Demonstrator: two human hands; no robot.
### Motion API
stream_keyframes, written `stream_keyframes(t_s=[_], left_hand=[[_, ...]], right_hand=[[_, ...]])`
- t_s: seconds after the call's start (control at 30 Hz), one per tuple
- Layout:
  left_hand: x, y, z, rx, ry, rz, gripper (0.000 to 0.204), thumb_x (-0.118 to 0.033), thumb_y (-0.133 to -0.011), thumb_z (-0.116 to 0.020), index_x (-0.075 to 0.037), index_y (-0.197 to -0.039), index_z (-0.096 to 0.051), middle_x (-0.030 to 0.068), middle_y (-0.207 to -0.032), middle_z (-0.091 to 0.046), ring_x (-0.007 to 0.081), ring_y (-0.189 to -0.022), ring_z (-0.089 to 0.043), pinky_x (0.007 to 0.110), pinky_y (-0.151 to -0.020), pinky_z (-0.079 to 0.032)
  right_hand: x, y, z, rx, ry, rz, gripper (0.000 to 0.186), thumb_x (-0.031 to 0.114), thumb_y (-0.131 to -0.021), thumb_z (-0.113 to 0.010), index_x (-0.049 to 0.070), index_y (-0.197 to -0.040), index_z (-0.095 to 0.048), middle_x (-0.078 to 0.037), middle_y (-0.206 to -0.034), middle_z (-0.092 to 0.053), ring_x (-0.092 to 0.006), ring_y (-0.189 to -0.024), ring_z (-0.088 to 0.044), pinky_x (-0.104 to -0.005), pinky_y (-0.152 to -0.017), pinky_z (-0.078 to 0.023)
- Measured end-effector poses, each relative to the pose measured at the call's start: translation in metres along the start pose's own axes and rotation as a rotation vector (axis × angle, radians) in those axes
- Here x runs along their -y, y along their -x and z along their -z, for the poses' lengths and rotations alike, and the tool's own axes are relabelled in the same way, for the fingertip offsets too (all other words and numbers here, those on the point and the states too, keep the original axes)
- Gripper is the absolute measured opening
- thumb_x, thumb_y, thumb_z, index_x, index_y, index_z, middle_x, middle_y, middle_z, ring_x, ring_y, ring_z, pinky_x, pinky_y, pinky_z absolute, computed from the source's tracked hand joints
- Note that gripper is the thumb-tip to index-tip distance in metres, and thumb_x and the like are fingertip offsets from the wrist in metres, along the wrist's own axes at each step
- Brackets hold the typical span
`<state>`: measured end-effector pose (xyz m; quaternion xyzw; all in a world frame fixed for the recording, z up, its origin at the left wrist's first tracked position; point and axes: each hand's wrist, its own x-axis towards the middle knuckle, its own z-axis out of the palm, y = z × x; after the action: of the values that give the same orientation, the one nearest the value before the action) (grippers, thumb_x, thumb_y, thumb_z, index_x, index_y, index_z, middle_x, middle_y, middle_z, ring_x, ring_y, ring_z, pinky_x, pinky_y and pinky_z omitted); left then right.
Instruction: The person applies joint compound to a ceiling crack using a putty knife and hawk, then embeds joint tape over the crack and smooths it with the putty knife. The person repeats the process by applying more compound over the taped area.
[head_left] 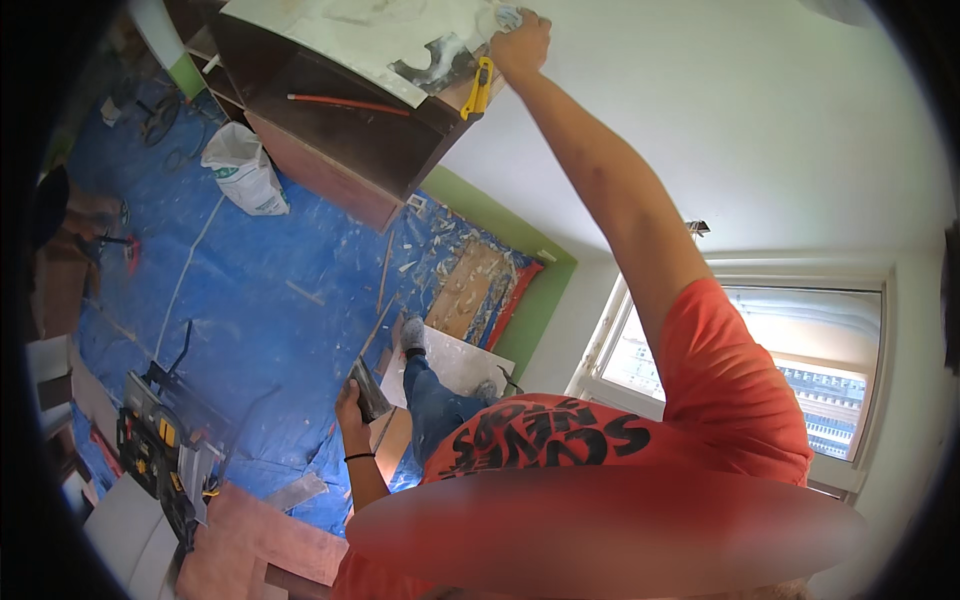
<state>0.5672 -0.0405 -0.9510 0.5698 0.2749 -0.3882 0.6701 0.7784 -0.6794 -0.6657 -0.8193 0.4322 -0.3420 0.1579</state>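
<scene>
My left hand (352, 412), with a black band at its wrist, is closed round a dark oblong pan-like thing (371, 390) held low over the floor. My right arm stretches up and away. My right hand (522, 45) is closed at the corner of a dark brown cabinet (330, 125), pressing a whitish crumpled cloth-like thing (507, 17) near the wall. Beside that hand, a white sheet (350, 35) covers the cabinet top, with a dark, ragged patch near its edge. A yellow utility knife (478, 88) lies at the cabinet's edge, below my right hand.
A red pencil-like stick (345, 103) lies in the cabinet. Blue sheeting (260, 290) covers the floor, with a white sack (245, 170), debris and boards (470, 290). A black power tool (160, 440) stands at left. A window (800, 370) is at right. Part of another person (85, 215) shows far left.
</scene>
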Motion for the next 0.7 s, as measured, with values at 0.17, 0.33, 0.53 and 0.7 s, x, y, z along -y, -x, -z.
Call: stream_keyframes(t_s=[0.17,0.33,0.53,0.7], left_hand=[[-0.066,0.018,-0.062,-0.106,-0.003,-0.214,0.048,-0.026,-0.102,-0.066,0.003,-0.138,-0.055,0.0123,-0.128,-0.064,0.0238,-0.113,-0.064,0.039,-0.097,-0.052],[-0.169,0.017,-0.151,0.009,0.173,-0.491,0.044,-0.022,-0.106,-0.059,0.003,-0.142,-0.05,0.0134,-0.135,-0.06,0.0259,-0.123,-0.058,0.042,-0.104,-0.048],[-0.291,0.042,-0.308,0.403,0.146,-0.729,0.048,-0.023,-0.101,-0.068,-0.001,-0.139,-0.051,0.0075,-0.124,-0.062,0.018,-0.109,-0.058,0.037,-0.088,-0.048],[-0.389,-0.03,-0.352,0.293,-0.082,-0.877,0.042,-0.017,-0.097,-0.072,0.003,-0.131,-0.059,0.0075,-0.118,-0.067,0.0205,-0.094,-0.064,0.036,-0.08,-0.052]], right_hand=[[-0.052,-0.031,-0.002,0.271,0.393,0.179,0.042,0.031,-0.083,-0.076,0.012,-0.121,-0.071,-0.014,-0.131,-0.06,-0.0382,-0.118,-0.058,-0.0455,-0.098,-0.052],[-0.081,-0.016,0.042,0.055,0.123,0.214,0.04,0.038,-0.088,-0.074,0.008,-0.114,-0.074,-0.019,-0.1,-0.074,-0.0385,-0.1,-0.066,-0.0482,-0.088,-0.053],[-0.168,0.168,0.187,0.144,0.072,0.026,0.046,0.045,-0.089,-0.074,0.004,-0.108,-0.072,-0.019,-0.082,-0.062,-0.0352,-0.078,-0.058,-0.0473,-0.069,-0.044],[-0.307,0.466,0.296,0.203,0.295,-0.329,0.046,0.042,-0.086,-0.078,0.002,-0.11,-0.072,-0.021,-0.096,-0.067,-0.0384,-0.093,-0.061,-0.0488,-0.083,-0.046]])
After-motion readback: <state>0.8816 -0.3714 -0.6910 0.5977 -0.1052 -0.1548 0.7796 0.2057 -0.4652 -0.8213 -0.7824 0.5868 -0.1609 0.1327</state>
